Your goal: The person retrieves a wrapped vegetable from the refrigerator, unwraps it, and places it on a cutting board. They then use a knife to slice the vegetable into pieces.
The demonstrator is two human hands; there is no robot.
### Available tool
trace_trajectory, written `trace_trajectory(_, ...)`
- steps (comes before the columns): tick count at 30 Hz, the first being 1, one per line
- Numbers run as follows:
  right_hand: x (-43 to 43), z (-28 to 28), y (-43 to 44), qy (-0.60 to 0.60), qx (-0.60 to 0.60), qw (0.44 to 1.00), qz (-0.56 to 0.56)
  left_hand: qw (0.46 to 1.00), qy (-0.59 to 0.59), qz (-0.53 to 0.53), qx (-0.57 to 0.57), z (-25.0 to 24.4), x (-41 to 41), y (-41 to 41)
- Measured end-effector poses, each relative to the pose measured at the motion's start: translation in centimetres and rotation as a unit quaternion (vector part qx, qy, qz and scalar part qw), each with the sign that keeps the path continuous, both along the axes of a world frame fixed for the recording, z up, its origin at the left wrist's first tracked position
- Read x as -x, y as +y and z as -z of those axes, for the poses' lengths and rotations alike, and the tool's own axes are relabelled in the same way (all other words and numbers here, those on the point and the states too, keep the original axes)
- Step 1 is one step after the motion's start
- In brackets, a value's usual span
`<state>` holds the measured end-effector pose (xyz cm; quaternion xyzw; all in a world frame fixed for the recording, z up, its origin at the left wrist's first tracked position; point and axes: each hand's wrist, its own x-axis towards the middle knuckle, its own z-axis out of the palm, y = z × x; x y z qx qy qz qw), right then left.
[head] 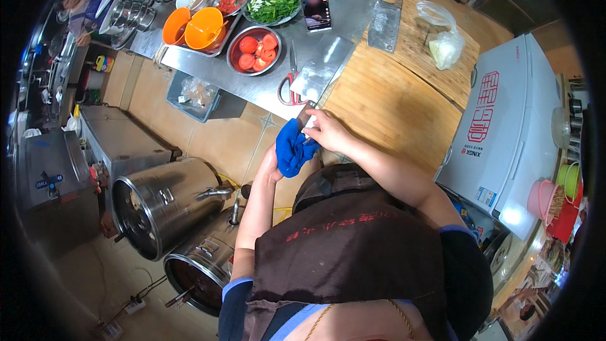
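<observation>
A blue cloth [292,149] is bunched in my left hand [270,163], beyond the front edge of the steel table. A cleaver [324,64] lies with its broad blade over the table; its brown handle points towards me and meets the cloth. Whether the cloth grips the handle cannot be told. My right hand [329,130] is beside the handle, thumb and fingers around a small white thing [310,124], too small to name. Red-handled scissors [288,91] lie left of the blade, partly under it.
Bowls of tomatoes [258,52] and chopped scallions [273,4], orange bowls [204,27] and a phone [315,8] stand on the steel table [203,66]. Right are a wooden board [393,99], a second cleaver [384,23], a bagged vegetable [446,49] and a white freezer [497,128].
</observation>
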<state>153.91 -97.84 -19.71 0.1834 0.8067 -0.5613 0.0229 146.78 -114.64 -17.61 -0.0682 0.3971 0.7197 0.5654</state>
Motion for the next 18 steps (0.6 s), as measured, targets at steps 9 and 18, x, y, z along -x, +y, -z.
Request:
trace_trajectory(9,-0.8,-1.1,-0.9,-0.002,0.424,0.879,0.218,0.993,-0.110,0.020,-0.039,-0.8,0.6,-1.0)
trace_trajectory(18,-3.8,-3.5,0.6,0.011,0.564,0.768,0.304,0.997,0.005,-0.058,-0.042,-0.2,-0.7,-4.4)
